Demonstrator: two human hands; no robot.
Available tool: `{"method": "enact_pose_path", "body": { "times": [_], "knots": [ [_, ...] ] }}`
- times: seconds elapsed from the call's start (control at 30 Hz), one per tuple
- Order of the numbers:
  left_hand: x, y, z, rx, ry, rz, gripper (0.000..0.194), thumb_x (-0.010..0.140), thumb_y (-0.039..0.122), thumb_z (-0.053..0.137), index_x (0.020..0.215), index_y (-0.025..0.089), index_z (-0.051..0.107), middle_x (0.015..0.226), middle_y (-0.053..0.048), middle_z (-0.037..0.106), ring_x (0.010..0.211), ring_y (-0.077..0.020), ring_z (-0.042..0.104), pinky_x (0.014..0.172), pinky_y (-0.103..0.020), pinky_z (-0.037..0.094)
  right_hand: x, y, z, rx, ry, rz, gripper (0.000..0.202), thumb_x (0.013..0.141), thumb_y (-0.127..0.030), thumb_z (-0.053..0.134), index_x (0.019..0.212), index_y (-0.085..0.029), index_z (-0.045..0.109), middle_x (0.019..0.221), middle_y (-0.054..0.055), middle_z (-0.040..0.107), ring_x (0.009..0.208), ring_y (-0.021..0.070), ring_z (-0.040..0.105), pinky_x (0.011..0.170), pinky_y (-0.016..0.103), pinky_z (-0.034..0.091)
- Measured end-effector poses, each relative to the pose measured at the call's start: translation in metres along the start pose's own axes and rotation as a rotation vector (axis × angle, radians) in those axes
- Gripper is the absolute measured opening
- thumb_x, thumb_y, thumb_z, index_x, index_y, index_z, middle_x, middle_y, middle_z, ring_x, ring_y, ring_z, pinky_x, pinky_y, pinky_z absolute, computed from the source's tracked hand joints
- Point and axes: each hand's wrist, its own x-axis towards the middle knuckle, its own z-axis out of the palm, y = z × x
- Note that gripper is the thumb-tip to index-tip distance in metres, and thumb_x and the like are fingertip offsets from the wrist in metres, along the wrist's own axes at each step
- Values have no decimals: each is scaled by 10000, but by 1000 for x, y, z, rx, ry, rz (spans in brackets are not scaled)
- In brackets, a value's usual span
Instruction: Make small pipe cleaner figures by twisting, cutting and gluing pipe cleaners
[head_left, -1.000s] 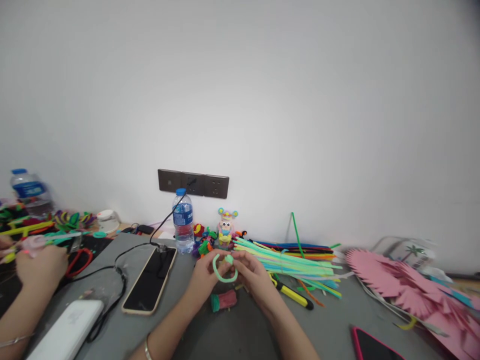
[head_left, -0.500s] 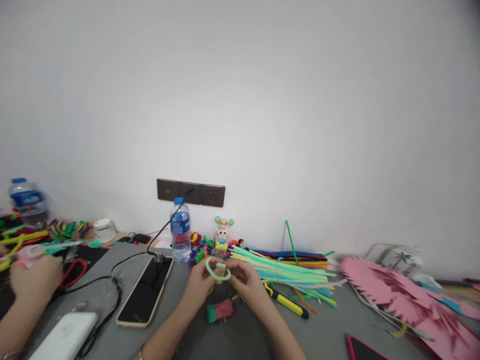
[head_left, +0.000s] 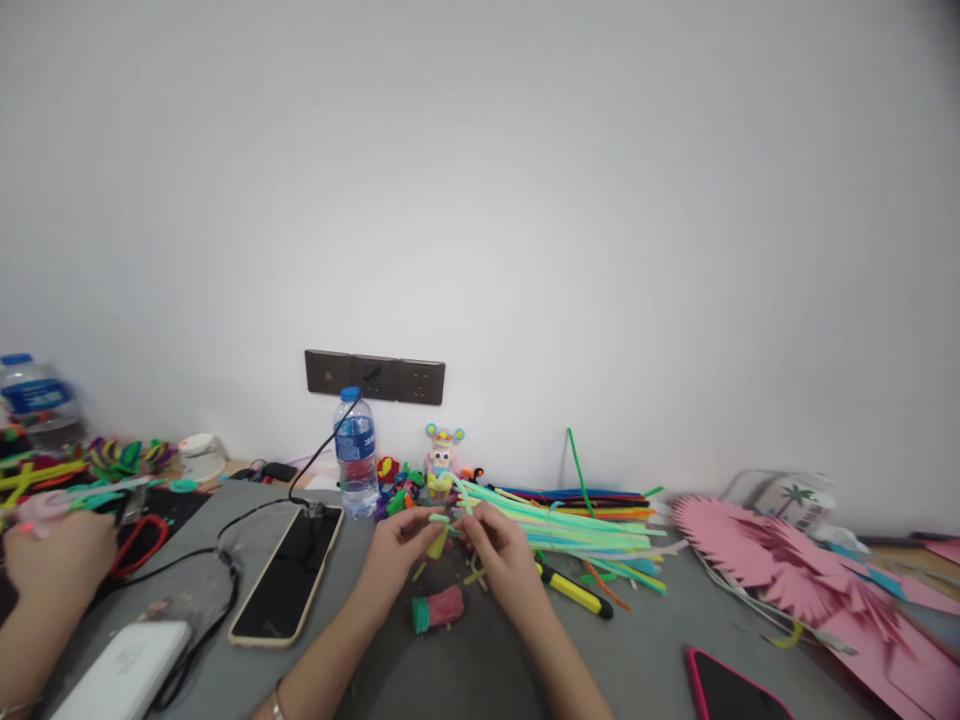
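Observation:
In the middle of the head view, my left hand (head_left: pixel 396 562) is closed in a pinch at a short pale green pipe cleaner end (head_left: pixel 439 518). My right hand (head_left: pixel 504 556), also closed, pinches a pale green pipe cleaner (head_left: pixel 463 492) whose free part sticks up from the fingertips. Whether the two pale green bits are one piece is hidden by the fingers. A small yellow piece (head_left: pixel 437 544) shows by the left fingertips. Below the hands, a red roll with a green end (head_left: pixel 439 609) lies on the grey table. A small clay figure with round ears (head_left: pixel 442 460) stands behind them.
A bundle of pipe cleaners (head_left: pixel 570 535) and a yellow-black cutter (head_left: pixel 576 592) lie right. A water bottle (head_left: pixel 355 450), cabled phone (head_left: pixel 289 575) and white power bank (head_left: pixel 124 670) are left. Pink paper (head_left: pixel 795 575) lies far right. Another person's hand (head_left: pixel 64 560) works far left near red-handled scissors (head_left: pixel 141 545).
The pale green loop between my fingers has come open, and one strand now points up from my right hand. My hands are slightly lower relative to the figure. The view has shifted a little.

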Motion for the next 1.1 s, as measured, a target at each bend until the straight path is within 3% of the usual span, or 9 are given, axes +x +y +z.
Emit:
{"method": "enact_pose_path", "body": {
  "times": [0.33, 0.6, 0.77, 0.9, 1.1],
  "knots": [
    [-3, 1, 5, -123, -44, -54, 498, 608, 470, 823, 979, 154, 720, 811, -75, 739, 719, -207, 694, 570, -243, 523, -3, -10, 2, 67, -23, -11, 513, 898, -598, 431, 560, -214, 471, 540, -26, 412, 526, 135, 394, 533, 265, 313],
    [-8, 0, 5, -137, -178, -107, 413, 669, 450, 792, 962, 170, 715, 811, -51, 708, 710, -177, 662, 623, -264, 544, 3, -5, -3, 186, 124, 88, 476, 834, -633, 520, 601, -228, 434, 512, -58, 370, 486, 118, 349, 502, 251, 307],
    [-2, -5, 4, -6, -149, 78, 398, 651, 469, 790, 886, 153, 737, 906, -78, 674, 676, -157, 613, 600, -272, 539, 6, 8, 0, 272, 9, 216, 434, 712, -630, 656, 685, -225, 503, 549, -68, 425, 452, 98, 347, 453, 232, 298],
    [0, -4, 3, 90, -124, 294, 293, 695, 422, 763, 795, 147, 740, 953, -94, 639, 835, -200, 620, 699, -277, 532, 4, 10, 2, 300, -111, 314, 420, 715, -616, 651, 737, -201, 599, 542, -54, 490, 433, 98, 414, 449, 230, 314],
    [-2, -4, 4, 64, -132, 222, 364, 715, 379, 752, 1001, 184, 639, 994, -71, 658, 870, -199, 637, 782, -297, 515, 2, 3, -1, 411, -106, 350, 375, 652, -504, 768, 805, -182, 650, 690, -7, 632, 571, 118, 521, 516, 224, 373]
  ]
}}
